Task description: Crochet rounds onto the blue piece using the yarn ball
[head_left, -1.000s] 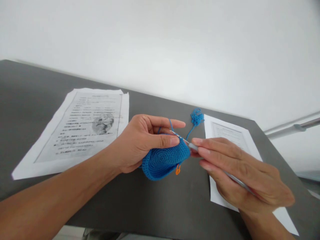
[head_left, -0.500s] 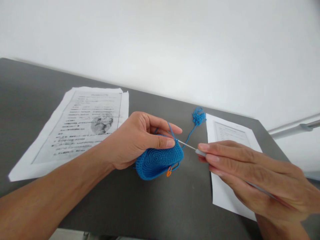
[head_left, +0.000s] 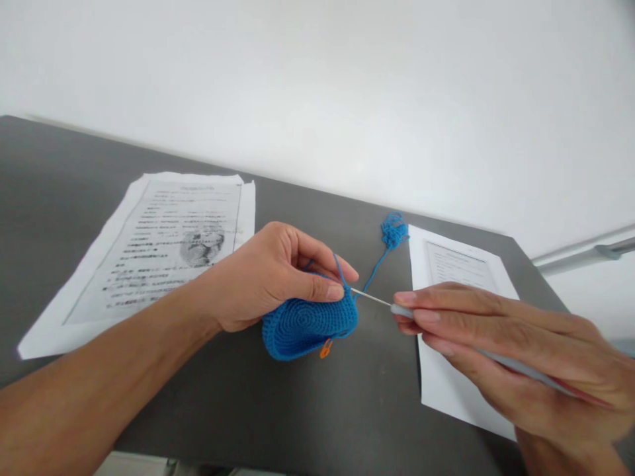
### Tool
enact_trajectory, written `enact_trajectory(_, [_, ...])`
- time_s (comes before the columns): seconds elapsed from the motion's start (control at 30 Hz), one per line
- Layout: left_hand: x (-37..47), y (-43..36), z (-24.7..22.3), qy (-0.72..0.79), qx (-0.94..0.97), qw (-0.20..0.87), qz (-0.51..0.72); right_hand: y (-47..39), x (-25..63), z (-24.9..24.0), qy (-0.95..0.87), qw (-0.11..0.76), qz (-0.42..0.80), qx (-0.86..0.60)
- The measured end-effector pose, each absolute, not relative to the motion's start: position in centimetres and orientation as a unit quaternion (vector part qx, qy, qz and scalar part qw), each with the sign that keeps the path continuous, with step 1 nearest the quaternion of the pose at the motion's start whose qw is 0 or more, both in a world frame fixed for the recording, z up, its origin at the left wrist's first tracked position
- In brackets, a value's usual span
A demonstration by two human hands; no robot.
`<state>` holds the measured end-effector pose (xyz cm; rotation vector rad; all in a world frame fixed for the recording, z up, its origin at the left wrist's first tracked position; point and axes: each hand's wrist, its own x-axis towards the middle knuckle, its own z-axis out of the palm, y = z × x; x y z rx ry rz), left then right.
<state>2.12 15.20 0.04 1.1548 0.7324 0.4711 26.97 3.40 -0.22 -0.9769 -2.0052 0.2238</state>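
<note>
My left hand [head_left: 282,277] pinches the upper edge of a blue crochet piece [head_left: 305,322], worked in a spiral with a curled rim. A strand of blue yarn [head_left: 339,267] runs over its index finger. In my right hand [head_left: 501,337] is a crochet hook [head_left: 403,311] with a grey handle, gripped between thumb and fingers. The hook's thin metal shaft reaches the edge of the piece beside my left thumb; its tip is hidden there. From the lower edge of the piece hangs an orange stitch marker [head_left: 326,348].
A loose tangle of blue yarn [head_left: 394,231] lies toward the back of the dark table [head_left: 317,416], its strand leading to the piece. One printed sheet [head_left: 119,251] is on the left, another paper [head_left: 456,390] on the right, partly under my right hand. A white wall stands behind.
Both the crochet piece and my left fingertips have shifted slightly left and down. My right hand has tilted a little, showing more of the hook's handle.
</note>
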Motion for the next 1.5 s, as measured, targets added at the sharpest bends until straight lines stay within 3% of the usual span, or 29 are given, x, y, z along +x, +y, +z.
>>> enact_trajectory(0.27, [2.0, 15.4, 0.1, 0.348, 0.544, 0.736, 0.203, 3.2, 27.1, 0.6, -0.832, 0.392, 0.11, -0.378])
enact_trajectory(0.67, [2.0, 15.3, 0.0, 0.33, 0.573, 0.731, 0.17, 2.9, 26.7, 0.3, -0.761, 0.468, 0.175, -0.414])
enact_trajectory(0.9, [2.2, 15.4, 0.0, 0.333, 0.576, 0.727, 0.171, 3.6, 27.0, 1.6, -0.803, 0.421, 0.192, -0.376])
enact_trajectory(1.5, [2.0, 15.3, -0.4, 0.338, 0.57, 0.732, 0.16, 4.2, 27.4, 2.0, -0.821, 0.401, 0.206, -0.351])
